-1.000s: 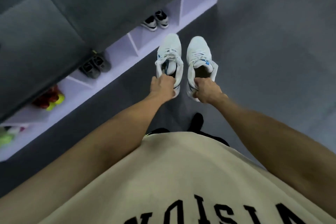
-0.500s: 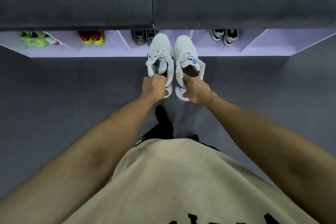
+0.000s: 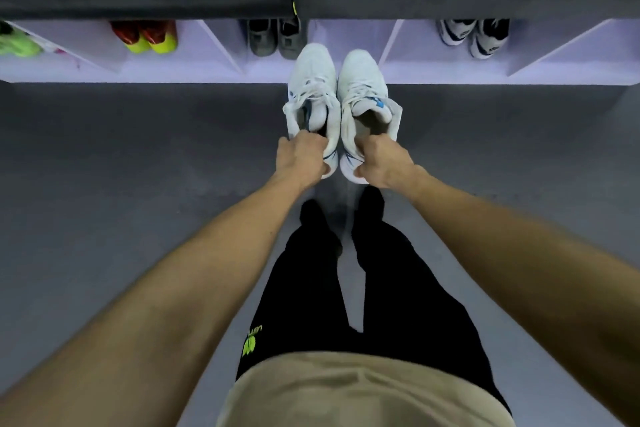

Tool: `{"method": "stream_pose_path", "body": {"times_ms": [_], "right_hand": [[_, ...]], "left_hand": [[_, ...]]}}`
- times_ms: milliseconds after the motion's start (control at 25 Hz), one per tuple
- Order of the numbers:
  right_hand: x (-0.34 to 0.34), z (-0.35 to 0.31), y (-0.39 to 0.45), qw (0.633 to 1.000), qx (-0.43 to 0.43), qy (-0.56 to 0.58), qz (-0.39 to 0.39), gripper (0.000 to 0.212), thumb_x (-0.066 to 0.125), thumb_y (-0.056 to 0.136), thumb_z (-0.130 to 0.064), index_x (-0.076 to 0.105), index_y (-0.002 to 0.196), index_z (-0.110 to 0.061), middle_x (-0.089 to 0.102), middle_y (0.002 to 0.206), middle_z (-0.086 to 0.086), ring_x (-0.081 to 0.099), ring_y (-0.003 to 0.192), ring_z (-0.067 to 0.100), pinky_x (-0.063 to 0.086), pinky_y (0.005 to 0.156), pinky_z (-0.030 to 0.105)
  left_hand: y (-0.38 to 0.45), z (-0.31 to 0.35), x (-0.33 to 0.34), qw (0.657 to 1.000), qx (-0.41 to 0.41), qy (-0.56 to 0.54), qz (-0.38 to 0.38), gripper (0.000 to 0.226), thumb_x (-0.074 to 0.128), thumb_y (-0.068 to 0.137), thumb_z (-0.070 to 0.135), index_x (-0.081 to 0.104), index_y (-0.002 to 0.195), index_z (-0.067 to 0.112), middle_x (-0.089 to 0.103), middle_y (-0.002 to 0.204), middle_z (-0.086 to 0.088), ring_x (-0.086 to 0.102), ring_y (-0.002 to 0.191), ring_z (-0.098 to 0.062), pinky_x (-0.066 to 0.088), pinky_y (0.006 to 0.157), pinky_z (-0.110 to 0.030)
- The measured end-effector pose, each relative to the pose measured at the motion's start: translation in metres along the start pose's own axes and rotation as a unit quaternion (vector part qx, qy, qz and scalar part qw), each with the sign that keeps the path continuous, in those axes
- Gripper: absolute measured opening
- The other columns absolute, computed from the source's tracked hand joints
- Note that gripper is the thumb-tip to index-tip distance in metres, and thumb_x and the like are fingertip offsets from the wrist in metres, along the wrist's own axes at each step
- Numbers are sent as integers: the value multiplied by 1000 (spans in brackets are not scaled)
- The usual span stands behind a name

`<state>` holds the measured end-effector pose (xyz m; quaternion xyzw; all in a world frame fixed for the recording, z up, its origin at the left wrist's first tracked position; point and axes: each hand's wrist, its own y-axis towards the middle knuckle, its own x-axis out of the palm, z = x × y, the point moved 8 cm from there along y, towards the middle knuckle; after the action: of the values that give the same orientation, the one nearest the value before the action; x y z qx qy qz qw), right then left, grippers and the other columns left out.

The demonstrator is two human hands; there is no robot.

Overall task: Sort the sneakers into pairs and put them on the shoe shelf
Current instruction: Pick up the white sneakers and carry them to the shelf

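White sneakers, one pair, held side by side before the shelf (image 3: 194,74).

Your left hand (image 3: 302,159) grips the left sneaker (image 3: 313,87) by its heel, your right hand (image 3: 382,163) the right sneaker (image 3: 362,83); toes point lengthwise at the shelf, overlapping its front edge, just beside the grey pair (image 3: 275,36).

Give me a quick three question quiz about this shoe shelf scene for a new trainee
1. True or false: each hand holds one white sneaker.
2. Which pair sits in the compartment directly left of the white sneakers' toes? A) gray B) red and yellow C) black and white
3. Fill in: both white sneakers are gripped at the ____.

Key: 1 true, left hand, right hand, white sneakers. 2 A, gray pair on the shelf. 3 heel.
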<state>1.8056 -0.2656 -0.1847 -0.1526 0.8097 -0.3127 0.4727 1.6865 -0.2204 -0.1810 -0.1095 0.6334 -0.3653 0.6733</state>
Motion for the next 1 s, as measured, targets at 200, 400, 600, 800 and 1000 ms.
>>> {"method": "stream_pose_path", "body": {"times_ms": [200, 400, 600, 800, 1000], "right_hand": [[46, 40, 98, 999, -7, -32, -2, 26, 60, 77, -8, 38, 71, -19, 53, 86, 6, 53, 76, 29, 40, 64, 35], [81, 75, 200, 998, -21, -52, 13, 22, 57, 80, -5, 39, 77, -17, 50, 86, 5, 50, 75, 29, 38, 65, 34], [90, 98, 295, 997, -19, -59, 51, 20, 56, 83, -9, 41, 85, -22, 51, 90, 3, 51, 77, 26, 41, 67, 33], [74, 118, 371, 995, -18, -33, 94, 20, 57, 82, -11, 42, 87, -24, 50, 91, 0, 51, 77, 25, 39, 68, 31], [57, 133, 437, 987, -29, -33, 153, 18, 59, 81, -13, 49, 92, -22, 54, 96, 1, 58, 86, 27, 41, 69, 29]], "left_hand": [[94, -21, 63, 1000, -15, -3, 5, 19, 70, 82, 28, 53, 79, 21, 57, 89, -4, 54, 83, -25, 34, 79, -34], [197, -38, 111, 999, -10, -8, 41, 17, 72, 81, 29, 58, 79, 20, 57, 87, -5, 59, 86, -30, 33, 78, -34], [300, -48, 136, 996, 0, 8, 85, 21, 71, 84, 33, 63, 99, 20, 61, 103, -4, 59, 98, -26, 37, 86, -37], [386, -45, 134, 990, 18, 18, 136, 28, 72, 84, 33, 63, 106, 19, 60, 110, -5, 58, 105, -26, 38, 92, -37], [453, -45, 118, 982, 46, 38, 181, 26, 71, 83, 31, 63, 104, 18, 60, 110, -5, 57, 106, -25, 37, 86, -35]]}}
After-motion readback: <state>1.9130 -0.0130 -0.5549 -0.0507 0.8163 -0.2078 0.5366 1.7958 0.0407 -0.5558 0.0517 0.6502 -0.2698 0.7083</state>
